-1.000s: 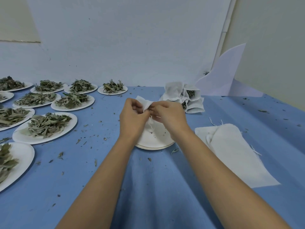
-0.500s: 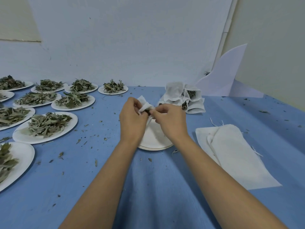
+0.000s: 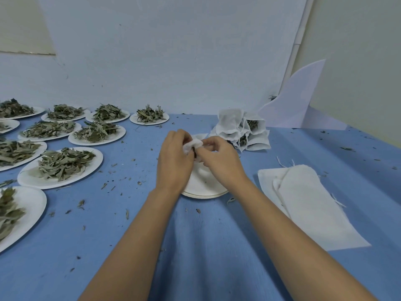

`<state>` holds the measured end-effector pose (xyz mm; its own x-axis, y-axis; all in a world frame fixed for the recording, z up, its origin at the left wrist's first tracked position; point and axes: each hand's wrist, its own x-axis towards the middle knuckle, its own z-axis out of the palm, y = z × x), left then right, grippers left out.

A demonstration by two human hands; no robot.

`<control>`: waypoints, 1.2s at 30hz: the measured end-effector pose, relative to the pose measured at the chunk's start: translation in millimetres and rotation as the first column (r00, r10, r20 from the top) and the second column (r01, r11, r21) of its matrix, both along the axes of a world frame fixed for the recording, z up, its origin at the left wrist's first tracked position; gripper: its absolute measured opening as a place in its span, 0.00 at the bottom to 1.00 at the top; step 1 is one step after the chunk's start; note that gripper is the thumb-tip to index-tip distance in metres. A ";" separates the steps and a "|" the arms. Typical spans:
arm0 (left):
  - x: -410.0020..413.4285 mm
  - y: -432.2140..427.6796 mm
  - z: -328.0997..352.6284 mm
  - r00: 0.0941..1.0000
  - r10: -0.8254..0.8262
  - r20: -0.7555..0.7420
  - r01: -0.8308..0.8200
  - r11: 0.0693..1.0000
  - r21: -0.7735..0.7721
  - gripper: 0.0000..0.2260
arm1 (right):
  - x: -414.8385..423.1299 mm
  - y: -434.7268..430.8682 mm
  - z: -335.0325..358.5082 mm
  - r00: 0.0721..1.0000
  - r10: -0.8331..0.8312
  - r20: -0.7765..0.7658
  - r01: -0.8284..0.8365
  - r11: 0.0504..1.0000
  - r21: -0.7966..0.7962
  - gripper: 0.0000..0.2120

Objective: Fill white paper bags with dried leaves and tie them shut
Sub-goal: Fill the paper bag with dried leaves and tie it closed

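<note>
Above the round white paper plate [image 3: 202, 189] at the middle of the blue tabletop [image 3: 195, 246], both hands meet on one small white paper bag [image 3: 193, 144], held clear of the plate. The left hand [image 3: 173, 161] grips the crumpled body of the bag, its fingers [image 3: 182, 135] curled round the paper. The right hand [image 3: 221, 161] pinches at the neck of the bag, its fingers [image 3: 208, 146] drawn together there. A dark scrap of leaf shows in the gap between the two hands. Whether a string is caught in the pinch cannot be told. A few leaf crumbs lie on the exposed part of the plate. To the right of the plate lies a flat stack of empty white bags [image 3: 308, 203] with loose threads at its edges. Beyond the plate and to its right sits a heap of filled white bags [image 3: 240, 131], with leaves visible in some mouths. To the left of the plate stand several white paper plates, the nearest [image 3: 28, 181] heaped with dried grey-green leaves [image 3: 63, 164]. Small leaf fragments [image 3: 104, 185] are scattered on the tabletop around the plate.
</note>
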<state>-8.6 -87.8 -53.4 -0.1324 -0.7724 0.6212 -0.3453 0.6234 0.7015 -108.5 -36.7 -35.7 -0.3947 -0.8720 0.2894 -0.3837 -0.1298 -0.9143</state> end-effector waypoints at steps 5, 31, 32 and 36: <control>-3.4 -1.4 0.4 0.997 -0.065 -0.048 0.068 0.996 0.056 0.09 | -9.6 2.6 7.7 0.950 0.066 0.304 -0.090 0.994 0.065 0.06; -4.5 5.8 12.0 0.993 0.107 -0.040 -0.088 0.940 0.330 0.06 | -9.8 -2.2 -4.3 0.873 -0.273 -0.403 0.286 0.958 -0.027 0.06; -4.9 5.6 13.3 0.993 0.087 -0.081 -0.055 0.940 0.337 0.07 | -10.0 -2.4 -3.6 0.888 -0.260 -0.378 0.273 0.962 -0.019 0.07; -5.4 7.2 18.0 0.932 -0.040 -0.360 0.200 0.886 0.418 0.12 | -7.6 -1.4 3.4 0.989 -0.103 -0.105 0.099 0.994 -0.037 0.19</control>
